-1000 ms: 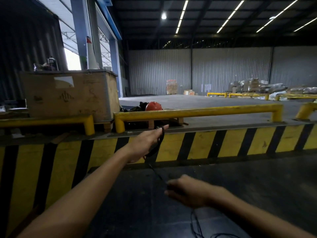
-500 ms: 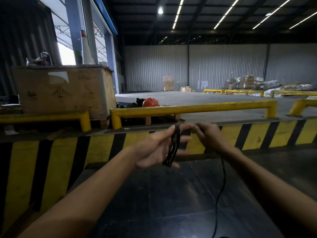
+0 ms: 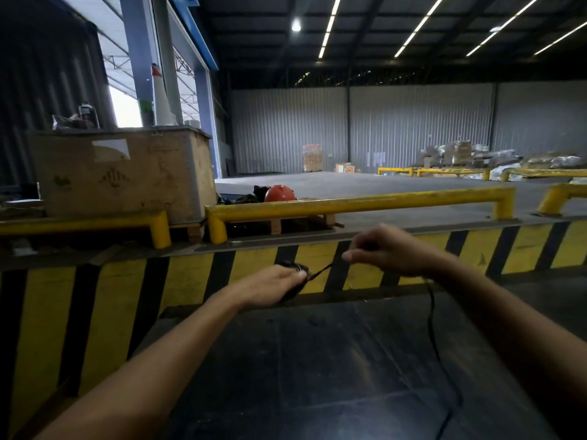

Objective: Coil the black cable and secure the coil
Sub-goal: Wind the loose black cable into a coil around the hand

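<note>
My left hand is closed around a small bundle of coiled black cable, held in front of the striped barrier. A taut strand runs from the coil up and right to my right hand, which pinches it between thumb and fingers. From under my right wrist the loose rest of the cable hangs down and trails toward the dark floor at the lower right.
A yellow-and-black striped barrier crosses in front of me, topped by yellow rails. A large worn crate stands at left, an orange helmet behind the rail. A dark mat lies below my arms.
My left hand has closed around the coil and lowered. My right hand, first low on the cable, rose to the coil, then moved right, stretching a strand taut.
</note>
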The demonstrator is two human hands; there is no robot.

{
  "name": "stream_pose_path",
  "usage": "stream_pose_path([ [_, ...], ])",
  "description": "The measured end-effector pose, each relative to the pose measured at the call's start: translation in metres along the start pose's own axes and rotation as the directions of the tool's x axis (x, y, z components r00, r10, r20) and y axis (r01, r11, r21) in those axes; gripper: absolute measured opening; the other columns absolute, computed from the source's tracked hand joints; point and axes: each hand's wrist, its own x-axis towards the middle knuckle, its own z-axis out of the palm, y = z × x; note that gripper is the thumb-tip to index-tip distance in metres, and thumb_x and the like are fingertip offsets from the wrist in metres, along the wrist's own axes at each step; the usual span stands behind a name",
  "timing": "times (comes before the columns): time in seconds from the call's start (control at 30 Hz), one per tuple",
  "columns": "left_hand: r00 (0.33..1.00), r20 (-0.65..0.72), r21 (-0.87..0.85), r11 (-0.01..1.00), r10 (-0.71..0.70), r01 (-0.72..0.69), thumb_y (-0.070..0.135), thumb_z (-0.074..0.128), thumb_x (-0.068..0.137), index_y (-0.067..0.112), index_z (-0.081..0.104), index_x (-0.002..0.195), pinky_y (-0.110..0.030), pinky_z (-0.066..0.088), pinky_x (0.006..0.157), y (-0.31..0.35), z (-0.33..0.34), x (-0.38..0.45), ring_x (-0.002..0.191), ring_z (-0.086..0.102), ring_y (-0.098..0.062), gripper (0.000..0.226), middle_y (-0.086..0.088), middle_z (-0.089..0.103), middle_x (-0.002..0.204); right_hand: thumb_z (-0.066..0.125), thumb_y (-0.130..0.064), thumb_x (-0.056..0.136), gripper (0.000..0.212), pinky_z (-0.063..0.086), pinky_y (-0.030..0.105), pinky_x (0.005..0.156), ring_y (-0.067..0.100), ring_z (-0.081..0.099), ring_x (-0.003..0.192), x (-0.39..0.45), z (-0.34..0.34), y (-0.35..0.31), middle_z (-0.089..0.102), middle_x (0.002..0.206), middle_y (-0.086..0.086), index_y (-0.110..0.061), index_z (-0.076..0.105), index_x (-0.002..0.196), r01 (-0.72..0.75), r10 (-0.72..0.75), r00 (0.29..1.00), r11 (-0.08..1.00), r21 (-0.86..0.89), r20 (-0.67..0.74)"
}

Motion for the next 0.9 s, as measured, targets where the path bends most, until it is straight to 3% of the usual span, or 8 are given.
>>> stream_pose_path([
  [0.07, 0.980, 0.197, -0.229, 0.971, -0.016, 0.062, 0.045, 0.031, 0.097, 0.039, 0.055, 0.124, -0.027, 0.040, 0.084, 0.009, 0.007, -0.011, 0.115, 0.049, -0.018, 0.037, 0.001, 0.050, 0.127, 0.056, -0.023, 0.089, 0.007, 0.044, 0.018, 0.060, 0.003, 0.054, 0.067, -0.001, -0.018, 0.003, 0.055, 0.075, -0.004, -0.020, 0.060, 0.084, 0.015, -0.013, 0.998, 0.999, 0.043, -0.054],
  [0.2, 0.937, 0.295, -0.569, 0.822, 0.190, 0.013, 0.041, 0.027, 0.098, 0.044, 0.054, 0.122, -0.041, 0.039, 0.098, 0.043, 0.012, -0.029, 0.126, 0.046, -0.018, 0.037, 0.007, 0.049, 0.132, 0.057, -0.022, 0.088, 0.020, 0.042, 0.013, 0.046, 0.001, 0.049, 0.053, 0.003, -0.025, 0.012, 0.053, 0.071, 0.004, -0.003, 0.061, 0.087, 0.061, -0.006, 0.975, 0.969, 0.241, -0.224],
  [0.33, 0.936, 0.161, -0.808, 0.587, 0.314, -0.058, 0.047, 0.033, 0.087, 0.040, 0.054, 0.123, -0.054, 0.037, 0.098, 0.064, 0.003, -0.028, 0.126, 0.046, -0.025, 0.042, 0.004, 0.054, 0.129, 0.041, -0.029, 0.096, 0.030, 0.040, 0.020, 0.045, 0.002, 0.047, 0.046, 0.006, 0.018, 0.020, 0.052, 0.059, -0.004, -0.022, 0.060, 0.074, 0.022, 0.076, 0.968, 0.924, 0.382, -0.239],
  [0.47, 0.951, -0.020, -0.860, 0.480, 0.309, -0.174, 0.043, 0.027, 0.096, 0.040, 0.056, 0.119, -0.056, 0.034, 0.096, 0.070, 0.001, -0.016, 0.130, 0.041, -0.026, 0.037, 0.003, 0.053, 0.127, 0.033, -0.035, 0.099, 0.034, 0.038, 0.019, 0.049, -0.004, 0.049, 0.045, -0.004, 0.092, 0.003, 0.051, 0.065, -0.007, -0.026, 0.055, 0.074, -0.133, 0.147, 0.989, 0.911, 0.390, -0.005],
  [0.53, 0.955, -0.120, -0.817, 0.520, 0.272, -0.251, 0.040, 0.025, 0.099, 0.041, 0.054, 0.122, -0.054, 0.029, 0.101, 0.064, 0.003, -0.009, 0.130, 0.040, -0.022, 0.037, 0.005, 0.052, 0.127, 0.036, -0.036, 0.098, 0.027, 0.039, 0.017, 0.054, -0.006, 0.052, 0.051, -0.011, 0.125, -0.008, 0.052, 0.069, -0.010, -0.032, 0.050, 0.076, -0.144, 0.101, 0.981, 0.951, 0.272, 0.165],
  [0.67, 0.929, -0.276, -0.341, 0.878, 0.247, -0.335, 0.037, 0.026, 0.101, 0.035, 0.045, 0.134, -0.032, 0.027, 0.103, 0.035, 0.005, -0.001, 0.130, 0.032, -0.011, 0.039, 0.006, 0.043, 0.140, 0.041, -0.033, 0.097, 0.019, 0.039, 0.020, 0.060, 0.002, 0.051, 0.064, -0.013, 0.120, -0.015, 0.052, 0.074, -0.011, -0.033, 0.048, 0.079, -0.027, 0.010, 0.963, 0.998, 0.061, 0.268],
  [0.8, 0.987, -0.114, 0.010, 0.993, 0.114, -0.113, 0.040, 0.031, 0.099, 0.034, 0.057, 0.115, -0.021, 0.039, 0.071, 0.007, 0.002, -0.008, 0.094, 0.054, -0.008, 0.031, 0.001, 0.059, 0.109, 0.047, -0.031, 0.095, 0.015, 0.044, 0.021, 0.064, 0.004, 0.053, 0.067, -0.010, 0.056, -0.012, 0.053, 0.075, -0.008, -0.023, 0.057, 0.087, 0.040, -0.029, 0.982, 0.998, -0.056, 0.188],
  [0.9, 0.997, 0.070, 0.123, 0.992, -0.025, 0.016, 0.041, 0.030, 0.099, 0.029, 0.059, 0.112, -0.030, 0.044, 0.075, -0.004, 0.006, -0.015, 0.087, 0.058, -0.018, 0.034, -0.004, 0.060, 0.100, 0.053, -0.033, 0.090, 0.016, 0.044, 0.022, 0.060, 0.006, 0.053, 0.064, -0.010, 0.013, -0.005, 0.054, 0.073, -0.004, -0.026, 0.057, 0.077, 0.017, -0.011, 0.996, 0.998, -0.064, 0.088],
])
